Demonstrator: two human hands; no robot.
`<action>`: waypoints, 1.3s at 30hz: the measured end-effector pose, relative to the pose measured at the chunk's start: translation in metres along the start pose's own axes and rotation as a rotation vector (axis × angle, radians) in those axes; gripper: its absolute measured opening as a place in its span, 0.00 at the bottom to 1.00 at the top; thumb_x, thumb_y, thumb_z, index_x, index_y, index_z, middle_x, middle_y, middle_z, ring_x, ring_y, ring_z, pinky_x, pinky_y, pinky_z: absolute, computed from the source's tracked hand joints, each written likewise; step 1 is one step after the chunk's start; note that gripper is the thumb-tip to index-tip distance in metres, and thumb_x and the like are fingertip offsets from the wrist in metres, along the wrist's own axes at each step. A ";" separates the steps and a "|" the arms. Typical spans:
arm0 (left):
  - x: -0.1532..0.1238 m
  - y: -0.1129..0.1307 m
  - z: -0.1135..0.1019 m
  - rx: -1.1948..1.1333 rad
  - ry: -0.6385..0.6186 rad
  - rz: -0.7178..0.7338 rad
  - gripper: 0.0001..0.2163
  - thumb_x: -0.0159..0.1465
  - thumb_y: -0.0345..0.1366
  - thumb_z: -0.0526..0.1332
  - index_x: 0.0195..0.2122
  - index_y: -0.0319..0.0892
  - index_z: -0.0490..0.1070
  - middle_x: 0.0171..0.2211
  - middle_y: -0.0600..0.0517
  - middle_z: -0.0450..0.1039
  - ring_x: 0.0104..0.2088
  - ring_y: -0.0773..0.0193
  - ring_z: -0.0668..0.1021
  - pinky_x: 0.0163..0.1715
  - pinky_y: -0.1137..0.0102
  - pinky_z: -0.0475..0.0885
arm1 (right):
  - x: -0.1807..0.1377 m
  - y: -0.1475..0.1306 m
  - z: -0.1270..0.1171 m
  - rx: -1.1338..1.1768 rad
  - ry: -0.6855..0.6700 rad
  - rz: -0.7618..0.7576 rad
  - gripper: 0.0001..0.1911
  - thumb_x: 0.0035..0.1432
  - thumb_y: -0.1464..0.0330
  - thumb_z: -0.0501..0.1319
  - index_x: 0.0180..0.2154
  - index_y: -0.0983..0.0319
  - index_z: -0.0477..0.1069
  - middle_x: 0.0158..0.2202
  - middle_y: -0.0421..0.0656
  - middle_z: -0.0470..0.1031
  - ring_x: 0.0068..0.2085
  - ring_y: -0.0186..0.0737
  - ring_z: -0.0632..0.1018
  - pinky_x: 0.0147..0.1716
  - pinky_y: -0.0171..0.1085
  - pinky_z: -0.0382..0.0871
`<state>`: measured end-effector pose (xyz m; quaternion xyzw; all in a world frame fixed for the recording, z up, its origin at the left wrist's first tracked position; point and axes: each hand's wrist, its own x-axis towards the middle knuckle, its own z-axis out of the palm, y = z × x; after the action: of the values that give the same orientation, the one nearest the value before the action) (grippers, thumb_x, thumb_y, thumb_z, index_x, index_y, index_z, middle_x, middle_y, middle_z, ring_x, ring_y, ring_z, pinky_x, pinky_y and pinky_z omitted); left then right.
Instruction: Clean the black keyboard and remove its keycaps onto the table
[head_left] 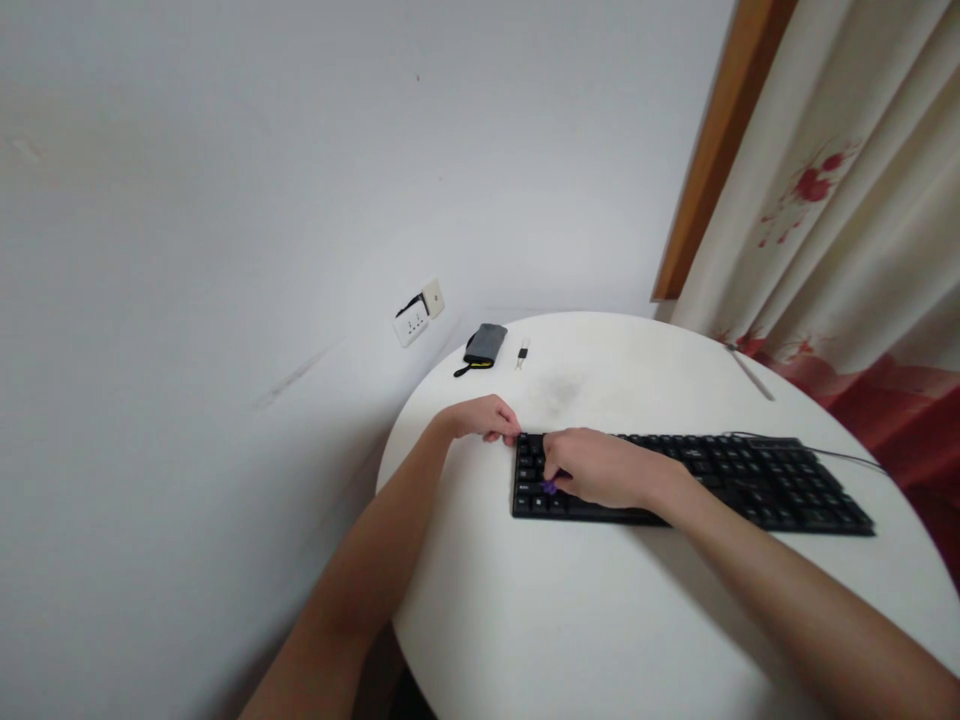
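A black keyboard (pixel 757 482) lies flat across the white round table, its cable running off the back right. My left hand (pixel 486 418) is closed at the keyboard's far left corner, its curled fingers touching the edge there. Over the left-hand keys is my right hand (pixel 596 465), fingers pinched on a small purple object (pixel 550 488). Only a bit of that purple object shows below the fingertips, against the keys, so its kind is hidden. My right hand and forearm cover part of the keyboard's middle.
Behind my left hand lie a folded grey cloth-like item (pixel 486 344) with a black loop and a small white-and-black item (pixel 523 353). A thin grey stick (pixel 750 373) rests near the right edge. A wall with a socket (pixel 412 324) borders the left; a curtain (pixel 847 200) hangs right.
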<state>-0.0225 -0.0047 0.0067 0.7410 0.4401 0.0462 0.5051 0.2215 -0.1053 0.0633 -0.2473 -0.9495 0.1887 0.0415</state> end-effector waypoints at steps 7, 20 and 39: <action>0.001 -0.002 -0.001 -0.002 -0.003 -0.010 0.13 0.54 0.41 0.64 0.32 0.36 0.79 0.28 0.49 0.77 0.18 0.73 0.65 0.20 0.75 0.57 | 0.005 -0.004 0.015 0.011 -0.114 -0.012 0.08 0.53 0.77 0.61 0.27 0.65 0.79 0.27 0.44 0.76 0.29 0.36 0.72 0.30 0.33 0.58; 0.000 0.002 0.000 0.010 -0.005 -0.004 0.12 0.54 0.42 0.64 0.28 0.37 0.77 0.26 0.51 0.76 0.18 0.73 0.65 0.20 0.75 0.57 | 0.020 0.023 0.014 -0.056 0.226 0.165 0.11 0.63 0.73 0.57 0.39 0.66 0.79 0.39 0.51 0.76 0.39 0.41 0.76 0.41 0.34 0.64; -0.001 0.003 0.000 0.017 0.005 0.002 0.12 0.54 0.42 0.64 0.29 0.36 0.78 0.26 0.49 0.77 0.19 0.72 0.66 0.20 0.75 0.58 | 0.016 0.014 0.020 -0.133 0.092 0.140 0.12 0.59 0.77 0.55 0.36 0.67 0.78 0.39 0.52 0.77 0.38 0.41 0.77 0.38 0.34 0.63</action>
<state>-0.0212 -0.0058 0.0091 0.7457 0.4410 0.0450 0.4974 0.2105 -0.0929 0.0388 -0.3237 -0.9374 0.1160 0.0551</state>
